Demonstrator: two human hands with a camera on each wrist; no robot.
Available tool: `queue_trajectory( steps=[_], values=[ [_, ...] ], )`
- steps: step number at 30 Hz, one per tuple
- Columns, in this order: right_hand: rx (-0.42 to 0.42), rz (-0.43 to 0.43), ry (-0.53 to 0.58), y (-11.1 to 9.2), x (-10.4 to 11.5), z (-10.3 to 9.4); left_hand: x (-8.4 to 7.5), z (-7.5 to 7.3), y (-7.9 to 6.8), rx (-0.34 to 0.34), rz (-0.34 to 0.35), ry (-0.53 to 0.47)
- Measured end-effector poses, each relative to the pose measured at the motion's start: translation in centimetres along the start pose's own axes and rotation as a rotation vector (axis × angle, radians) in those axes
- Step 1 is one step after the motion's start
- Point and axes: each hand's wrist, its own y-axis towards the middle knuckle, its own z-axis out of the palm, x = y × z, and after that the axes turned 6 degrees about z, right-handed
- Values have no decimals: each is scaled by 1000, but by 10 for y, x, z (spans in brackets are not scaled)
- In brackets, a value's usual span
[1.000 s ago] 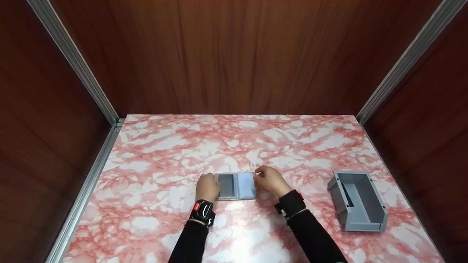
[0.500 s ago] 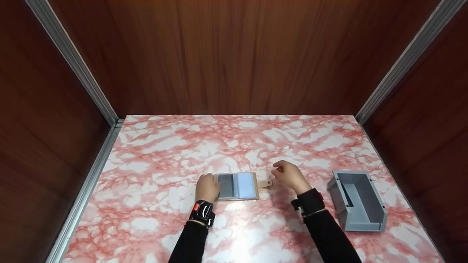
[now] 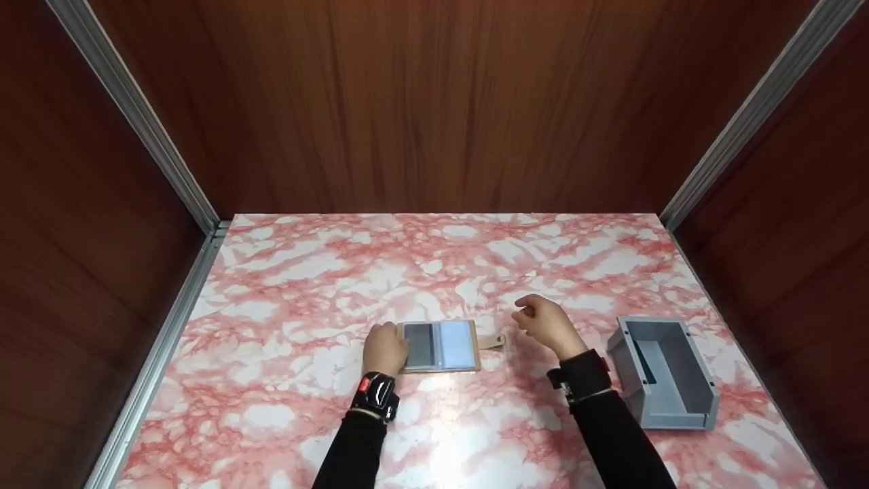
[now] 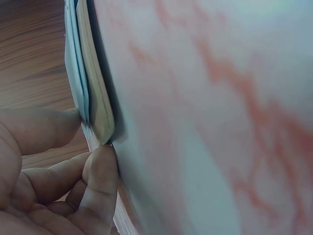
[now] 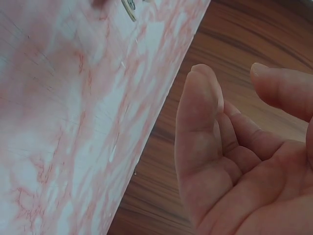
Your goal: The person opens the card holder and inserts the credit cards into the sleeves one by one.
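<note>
Card holder: we see an open card holder (image 3: 441,345) lying flat on the pink marbled table (image 3: 434,272), its clear sleeves facing up and a small strap tab (image 3: 491,341) sticking out of its right edge.
Left hand: our left hand (image 3: 385,350) pins the holder's left edge; in the left wrist view the fingers (image 4: 100,171) are curled, pinching the stacked edge of the holder (image 4: 93,105).
Right hand: our right hand (image 3: 546,324) hovers just right of the tab, touching nothing; its fingers (image 5: 200,127) are loosely curled and apart, holding nothing.
Grey bin: an open grey bin (image 3: 667,373) stands well to the right.
Doing it well: we judge that the left hand should press firmly so the holder cannot slide, while the right hand works the sleeves or tab with a light pinch.
</note>
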Motion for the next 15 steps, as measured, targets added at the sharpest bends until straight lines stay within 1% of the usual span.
queue_trajectory(
  steps=[2, 6, 11, 15],
  values=[
    [-5, -7, -6, 0, 0, 0, 0, 0, 0, -9, 18, 11],
    [-18, -5, -6, -1, -3, -5, 0, 1, 0, -13, 23, 8],
    [-24, 5, -28, -5, -10, -21, 0, 1, 0, -13, 14, -1],
    [-48, -11, -45, -9, -19, -36, 0, 1, 0, -12, 4, -6]
  ],
)
